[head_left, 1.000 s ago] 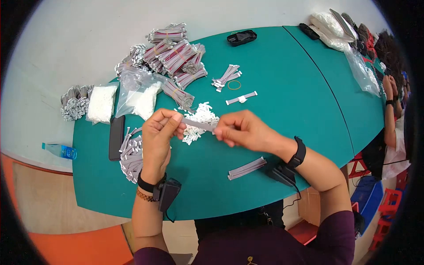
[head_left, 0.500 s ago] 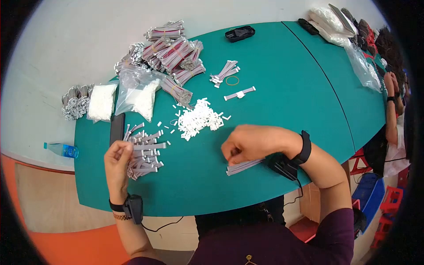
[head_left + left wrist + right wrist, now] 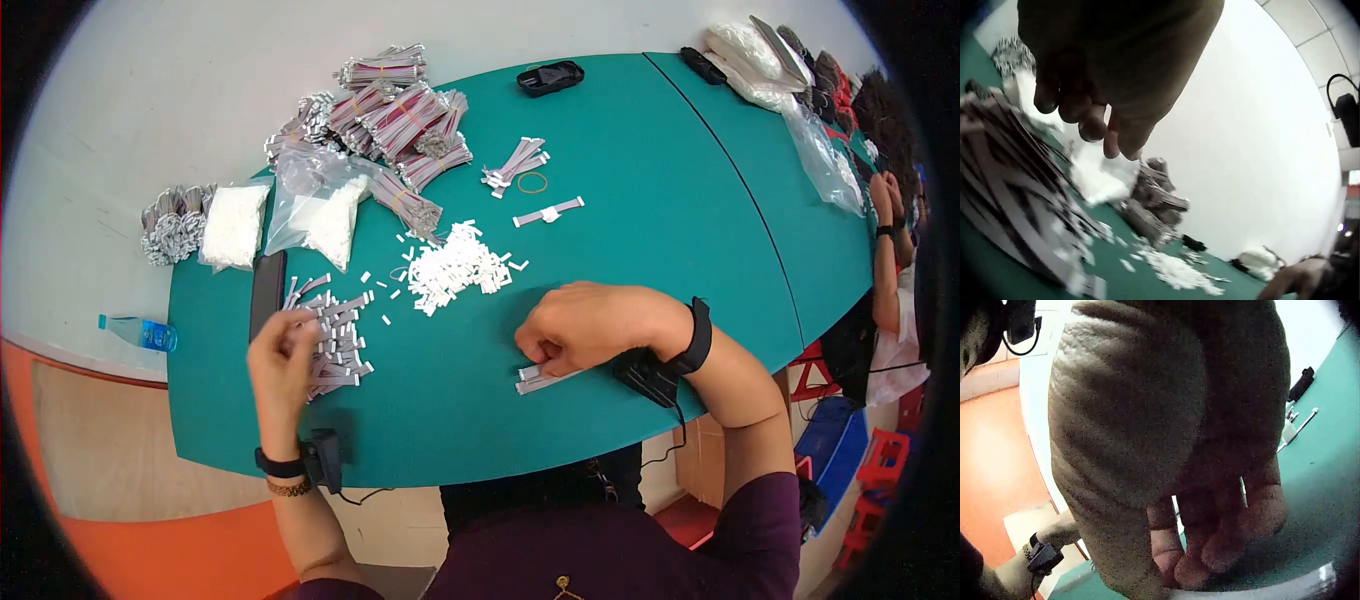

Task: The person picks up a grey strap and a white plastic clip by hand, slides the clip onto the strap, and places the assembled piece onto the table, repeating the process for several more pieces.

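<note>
My left hand [image 3: 283, 365] is over a heap of grey ribbon cables [image 3: 340, 345] with white ends, at the left of the table. Its fingers [image 3: 1092, 125] are loosely bent, and no cable shows between them in the left wrist view. My right hand [image 3: 610, 325] is low at the table, on a small stack of flat grey ribbon cables [image 3: 540, 380]. In the right wrist view its curled fingers and thumb meet at one ribbon cable [image 3: 1285, 592]; the palm hides part of the grip.
White connector pieces [image 3: 455, 270] lie heaped mid-table. Behind stand bundled cables [image 3: 400, 125] and bags of white pieces [image 3: 235, 225]. A black phone-like slab [image 3: 267, 295] borders the left heap. A few loose cables [image 3: 517, 165] and a rubber band [image 3: 532, 183] lie farther back.
My left hand carried a ribbon cable leftward to the heap and has let it go. My right hand left that cable, moved down toward me, and now grips at the small stack.
</note>
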Demonstrator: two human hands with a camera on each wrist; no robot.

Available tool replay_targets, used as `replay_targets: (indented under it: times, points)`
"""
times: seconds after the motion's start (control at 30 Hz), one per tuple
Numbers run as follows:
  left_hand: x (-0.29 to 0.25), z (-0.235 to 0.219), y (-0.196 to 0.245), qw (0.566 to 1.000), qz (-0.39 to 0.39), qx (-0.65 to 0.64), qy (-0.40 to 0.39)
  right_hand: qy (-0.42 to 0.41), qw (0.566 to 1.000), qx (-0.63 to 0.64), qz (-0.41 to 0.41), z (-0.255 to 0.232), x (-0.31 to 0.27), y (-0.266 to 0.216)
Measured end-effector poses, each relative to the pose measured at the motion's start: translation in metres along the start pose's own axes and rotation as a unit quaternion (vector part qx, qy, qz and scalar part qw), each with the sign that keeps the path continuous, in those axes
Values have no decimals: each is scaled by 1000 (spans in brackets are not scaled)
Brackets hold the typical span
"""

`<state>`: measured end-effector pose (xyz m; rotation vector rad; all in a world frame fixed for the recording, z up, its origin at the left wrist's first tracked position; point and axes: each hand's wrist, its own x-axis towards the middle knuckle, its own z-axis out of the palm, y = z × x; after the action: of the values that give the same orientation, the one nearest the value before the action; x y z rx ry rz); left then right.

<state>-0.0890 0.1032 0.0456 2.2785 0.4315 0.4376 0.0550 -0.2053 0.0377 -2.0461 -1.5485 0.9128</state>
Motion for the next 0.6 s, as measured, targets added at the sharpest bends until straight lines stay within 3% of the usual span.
replay_targets:
  times: [0.27, 0.4, 0.6]
  points:
    - [8, 81, 73, 957, 57, -156, -237, 12, 993, 106, -46, -6, 3, 15]
    - [17, 105, 86, 936, 41, -220, -272, 13, 1000, 17, -5, -2, -1, 5]
    - [25, 132, 77, 913, 37, -300, -275, 14, 997, -71, -8, 8, 2, -1]
